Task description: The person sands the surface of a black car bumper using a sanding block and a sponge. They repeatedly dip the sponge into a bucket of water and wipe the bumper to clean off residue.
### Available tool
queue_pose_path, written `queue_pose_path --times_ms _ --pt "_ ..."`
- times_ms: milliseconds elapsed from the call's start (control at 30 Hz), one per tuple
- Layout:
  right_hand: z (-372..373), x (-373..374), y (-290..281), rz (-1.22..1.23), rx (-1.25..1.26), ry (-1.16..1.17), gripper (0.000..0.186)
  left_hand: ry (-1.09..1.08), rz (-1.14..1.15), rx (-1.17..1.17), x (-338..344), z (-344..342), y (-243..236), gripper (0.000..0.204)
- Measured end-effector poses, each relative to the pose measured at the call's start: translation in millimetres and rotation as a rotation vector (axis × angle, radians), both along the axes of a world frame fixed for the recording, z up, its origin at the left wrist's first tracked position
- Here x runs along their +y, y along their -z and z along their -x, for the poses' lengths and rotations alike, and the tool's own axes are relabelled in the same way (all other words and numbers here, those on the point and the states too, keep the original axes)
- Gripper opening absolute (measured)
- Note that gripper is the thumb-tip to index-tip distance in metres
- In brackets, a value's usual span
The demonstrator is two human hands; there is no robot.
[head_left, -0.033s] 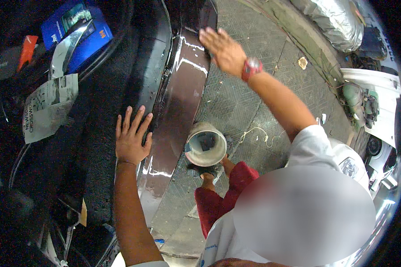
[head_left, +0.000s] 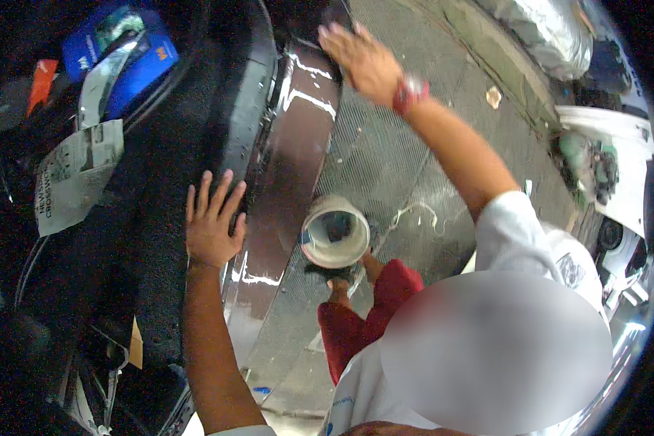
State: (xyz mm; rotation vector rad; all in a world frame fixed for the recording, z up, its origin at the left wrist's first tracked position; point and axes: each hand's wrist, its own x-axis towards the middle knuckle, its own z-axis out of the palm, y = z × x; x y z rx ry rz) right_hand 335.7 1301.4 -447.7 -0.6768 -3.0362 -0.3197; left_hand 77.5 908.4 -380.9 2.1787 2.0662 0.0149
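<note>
A glossy brown car sill panel [head_left: 293, 149] runs lengthwise along the open car body, with bright reflections on its surface. Over its far end lies my right hand [head_left: 367, 65], fingers stretched out at the panel's outer edge; whatever may be under the palm is hidden. My left hand [head_left: 214, 229] rests flat with spread fingers on the black inner ledge [head_left: 241, 138], nearer to me, holding nothing. Below the panel, a pale bucket [head_left: 336, 231] stands on the ground close to my feet, with something dark inside it.
Inside the car lie a blue box [head_left: 142, 80], an orange-red piece [head_left: 42, 87] and a folded newspaper [head_left: 80, 178]. Ridged paving [head_left: 414, 145] stretches to a kerb [head_left: 479, 58]. To the right are a silver-covered bundle [head_left: 548, 36], a green machine [head_left: 581, 160] and white string [head_left: 418, 211].
My right hand has slid slightly farther along the sill panel, away from me. My left hand keeps its place on the ledge, and the whole view has shifted a little.
</note>
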Motion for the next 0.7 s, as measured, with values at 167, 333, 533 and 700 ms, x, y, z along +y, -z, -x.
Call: queue_pose_path --times_ms 167,333,533,700 --pt "10.7 -4.5 6.6 -0.092 0.376 0.107 0.08 -0.018 0.034 0.057 3.3 -2.8 2.2 0.069" --pt "-1.9 -141.3 47.8 0.585 0.594 0.381 0.065 -0.007 0.045 0.091 5.7 -3.3 2.0 0.068" --pt "-14.9 -134.4 55.2 0.269 0.37 0.201 0.074 0.012 0.012 0.1 6.0 -3.2 4.6 0.068" --pt "2.7 -159.6 45.0 0.463 0.702 0.352 0.079 0.025 0.032 0.167 6.7 -5.4 4.4 0.07"
